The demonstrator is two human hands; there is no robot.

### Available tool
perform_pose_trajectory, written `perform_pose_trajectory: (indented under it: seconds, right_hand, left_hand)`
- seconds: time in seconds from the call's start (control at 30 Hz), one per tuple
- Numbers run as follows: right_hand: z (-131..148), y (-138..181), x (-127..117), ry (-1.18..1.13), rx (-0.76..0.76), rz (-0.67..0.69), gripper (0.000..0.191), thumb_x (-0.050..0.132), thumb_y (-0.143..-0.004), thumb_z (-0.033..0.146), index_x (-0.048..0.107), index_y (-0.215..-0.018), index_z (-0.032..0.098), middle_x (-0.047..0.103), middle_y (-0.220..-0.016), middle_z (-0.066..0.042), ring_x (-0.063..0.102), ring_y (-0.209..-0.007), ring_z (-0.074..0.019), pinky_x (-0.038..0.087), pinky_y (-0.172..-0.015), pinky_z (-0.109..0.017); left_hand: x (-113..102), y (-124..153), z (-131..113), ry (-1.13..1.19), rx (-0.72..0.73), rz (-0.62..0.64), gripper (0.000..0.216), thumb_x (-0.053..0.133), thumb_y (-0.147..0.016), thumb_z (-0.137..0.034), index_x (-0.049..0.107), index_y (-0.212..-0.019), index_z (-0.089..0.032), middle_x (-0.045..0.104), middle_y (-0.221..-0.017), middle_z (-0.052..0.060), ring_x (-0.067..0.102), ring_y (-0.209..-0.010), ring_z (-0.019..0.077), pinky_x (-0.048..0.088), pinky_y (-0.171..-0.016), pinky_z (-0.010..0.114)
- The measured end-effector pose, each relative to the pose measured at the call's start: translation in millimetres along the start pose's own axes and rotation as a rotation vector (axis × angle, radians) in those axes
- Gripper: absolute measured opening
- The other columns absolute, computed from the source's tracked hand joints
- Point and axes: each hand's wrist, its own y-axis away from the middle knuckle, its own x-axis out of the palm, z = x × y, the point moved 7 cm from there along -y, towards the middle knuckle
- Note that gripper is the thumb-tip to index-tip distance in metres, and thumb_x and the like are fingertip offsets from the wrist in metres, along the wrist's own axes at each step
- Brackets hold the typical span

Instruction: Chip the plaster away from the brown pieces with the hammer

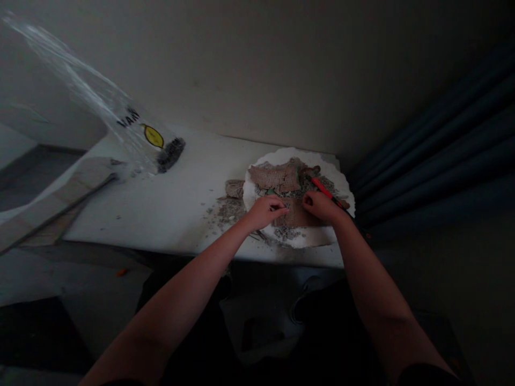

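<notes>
A brown, flat, textured piece like cardboard (296, 213) lies on a white, ragged-edged sheet (295, 242). Over its left end is my left hand (265, 211), fingers curled and thumb brought close to them; whatever they pinch is too small to make out. At the piece's right end my right hand (319, 205) is closed in a pinch, its fingertips turned inward and their contents hidden. Grey crumbs (286, 232) are scattered around the piece. Behind my hands rests a larger brown textured piece (276, 178). A red-handled tool (324, 188) lies just beyond my right hand, partly covered by it.
On the white table (161, 214), a clear plastic bag (132, 134) with a yellow print holds dark material at its bottom. More crumbs (229, 210) and a small brown piece (234, 188) lie left of the sheet. A dark curtain (434, 139) hangs at right.
</notes>
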Motion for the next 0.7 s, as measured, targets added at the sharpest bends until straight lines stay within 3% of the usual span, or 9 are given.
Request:
perform_pose_trajectory:
  seconds: [0.5, 0.7]
  right_hand:
    - [4.1, -0.3, 0.2, 0.063, -0.022, -0.017, 0.008, 0.063, -0.085, 0.015, 0.06, -0.079, 0.02, 0.07, -0.082, -0.008, 0.059, -0.071, -0.0195, 0.039, -0.064, -0.03]
    - [1.9, 4.7, -2.6, 0.04, -0.057, -0.034, 0.002, 0.063, -0.087, 0.019, 0.062, -0.089, 0.019, 0.069, -0.088, -0.007, 0.062, -0.078, -0.02, 0.045, -0.07, -0.03]
  left_hand:
    - [-1.1, 0.7, -0.7, 0.018, -0.007, 0.006, 0.019, 0.07, -0.088, -0.031, 0.07, -0.073, -0.019, 0.069, -0.092, 0.004, 0.065, -0.087, 0.0176, 0.051, -0.081, 0.033]
    - [-0.2, 0.6, 1.3, 0.015, -0.012, 0.006, 0.019, 0.07, -0.089, -0.03, 0.069, -0.074, -0.019, 0.069, -0.093, 0.005, 0.064, -0.086, 0.0169, 0.051, -0.08, 0.032]
